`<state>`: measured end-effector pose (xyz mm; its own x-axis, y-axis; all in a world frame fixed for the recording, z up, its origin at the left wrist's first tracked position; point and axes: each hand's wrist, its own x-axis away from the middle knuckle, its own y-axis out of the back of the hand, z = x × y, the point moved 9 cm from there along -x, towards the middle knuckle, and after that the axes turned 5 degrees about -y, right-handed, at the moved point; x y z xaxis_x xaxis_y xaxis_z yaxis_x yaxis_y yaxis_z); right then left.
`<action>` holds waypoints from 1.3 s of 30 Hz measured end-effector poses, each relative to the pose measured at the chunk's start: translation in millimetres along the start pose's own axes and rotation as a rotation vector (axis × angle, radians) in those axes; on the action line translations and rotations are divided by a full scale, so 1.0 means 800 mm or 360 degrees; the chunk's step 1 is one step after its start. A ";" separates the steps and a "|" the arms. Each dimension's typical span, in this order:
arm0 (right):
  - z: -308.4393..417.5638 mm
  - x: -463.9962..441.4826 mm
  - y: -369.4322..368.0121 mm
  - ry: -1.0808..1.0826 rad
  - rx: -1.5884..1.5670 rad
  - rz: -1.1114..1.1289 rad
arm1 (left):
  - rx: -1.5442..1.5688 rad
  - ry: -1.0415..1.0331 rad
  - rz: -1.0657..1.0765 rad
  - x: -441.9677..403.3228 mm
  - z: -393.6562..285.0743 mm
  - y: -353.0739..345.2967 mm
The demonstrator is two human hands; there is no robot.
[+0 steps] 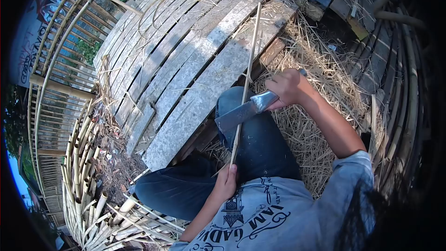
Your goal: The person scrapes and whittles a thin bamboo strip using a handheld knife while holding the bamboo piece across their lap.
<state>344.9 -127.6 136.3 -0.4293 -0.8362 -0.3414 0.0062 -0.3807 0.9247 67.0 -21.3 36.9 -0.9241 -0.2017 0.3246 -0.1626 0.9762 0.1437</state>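
A large knife [237,115] with a broad grey blade is held by its handle in my right hand [285,88], the fingers wrapped round it. Its blade crosses a long thin bamboo strip [253,42] above my raised knee. The lower end of the strip is pinched in my left hand [226,181], close to my shirt. From there the strip runs up past the knee, and its far end lies over the wooden platform [186,79]. A thin curled sliver [247,78] stands off the strip just above the knee.
Cut bamboo poles [88,172] are piled at the lower left, beside a bamboo fence [65,88]. Pale shavings [311,65] cover the ground right of the platform. More long poles [409,111] lie along the right edge. Loose slivers lie on the planks.
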 end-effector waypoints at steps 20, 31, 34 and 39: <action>-0.024 0.047 -0.020 -0.0852 -0.0530 -0.0171 | -0.0002 0.0162 0.0132 0.009 0.012 0.006; 0.008 0.117 -0.075 -0.0934 -0.0609 0.0144 | -0.0435 0.0047 0.0188 -0.005 -0.006 0.042; -0.012 0.119 -0.092 -0.0914 -0.0681 0.0281 | -0.0566 0.0214 0.0285 -0.007 0.018 0.066; -0.043 0.142 -0.123 -0.1200 -0.0678 0.0009 | -0.0346 0.0505 0.0428 0.016 0.034 0.077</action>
<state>326.6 -199.1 0.6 -0.9118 -0.4106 0.0054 0.2832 -0.6193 0.7323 35.9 38.3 24.7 -0.7665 0.0084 0.6422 0.1757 0.9645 0.1971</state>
